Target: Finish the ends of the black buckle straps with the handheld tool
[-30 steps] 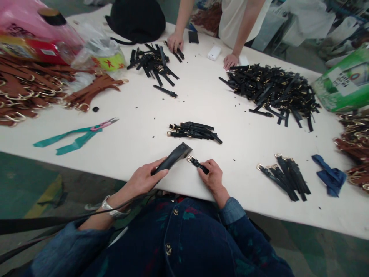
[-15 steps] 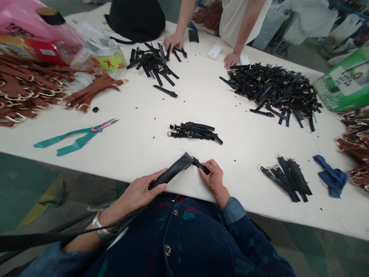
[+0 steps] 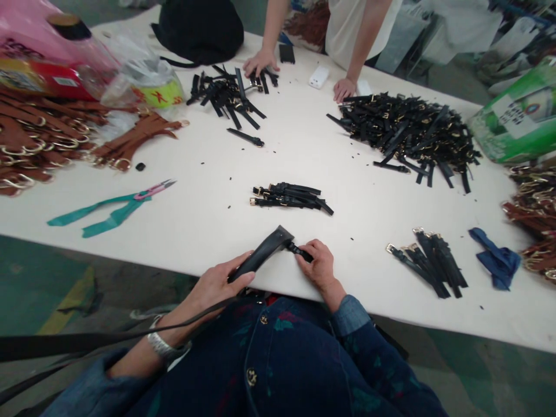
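Observation:
My left hand is closed round a wide black leather strap, which rises at a tilt over the table's front edge. Between the thumb and fingers of my right hand is a short black buckle strap, joined to the wide strap's upper end. My fingers hide part of both pieces. Just beyond my hands lies a small bundle of black buckle straps. To the right rests another group of black buckle straps, fanned out with buckles pointing away from me.
Teal-handled snips lie at left, near brown straps. A large heap of black straps sits at back right, a blue cloth at right. Across the table, a co-worker's hand touches a smaller black strap pile.
The wide strap's upper end has turned slightly, so its buckle ring shows less. Both hands keep their hold. The whole view has shifted a little.

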`<act>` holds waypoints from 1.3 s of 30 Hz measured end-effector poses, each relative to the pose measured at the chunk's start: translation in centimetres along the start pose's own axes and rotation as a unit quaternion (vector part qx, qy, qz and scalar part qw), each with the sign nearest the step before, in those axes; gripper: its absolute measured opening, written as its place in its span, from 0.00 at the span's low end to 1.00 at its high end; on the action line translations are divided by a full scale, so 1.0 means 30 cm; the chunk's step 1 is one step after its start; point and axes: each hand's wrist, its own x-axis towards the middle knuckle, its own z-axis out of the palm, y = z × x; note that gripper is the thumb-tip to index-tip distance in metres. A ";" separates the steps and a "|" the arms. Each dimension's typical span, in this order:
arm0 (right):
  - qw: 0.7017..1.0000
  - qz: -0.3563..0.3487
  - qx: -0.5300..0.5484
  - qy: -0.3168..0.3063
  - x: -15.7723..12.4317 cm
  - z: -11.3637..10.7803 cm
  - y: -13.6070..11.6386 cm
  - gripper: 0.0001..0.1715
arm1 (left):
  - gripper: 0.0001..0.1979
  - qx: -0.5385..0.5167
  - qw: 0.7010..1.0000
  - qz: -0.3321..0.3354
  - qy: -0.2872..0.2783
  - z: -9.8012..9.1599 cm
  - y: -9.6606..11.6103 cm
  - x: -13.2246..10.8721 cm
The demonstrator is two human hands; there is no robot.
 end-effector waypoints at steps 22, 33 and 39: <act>0.997 0.047 -0.055 -0.003 0.009 0.028 -0.063 0.12 | 0.33 0.168 0.985 -0.037 0.017 0.037 0.055 -0.101; 0.998 0.041 -0.045 0.003 -0.002 0.028 -0.058 0.10 | 0.32 0.201 0.980 0.000 0.000 0.064 0.058 -0.095; 0.999 0.041 -0.033 0.008 0.003 0.035 -0.042 0.10 | 0.33 0.203 0.979 -0.036 -0.015 0.057 0.040 -0.117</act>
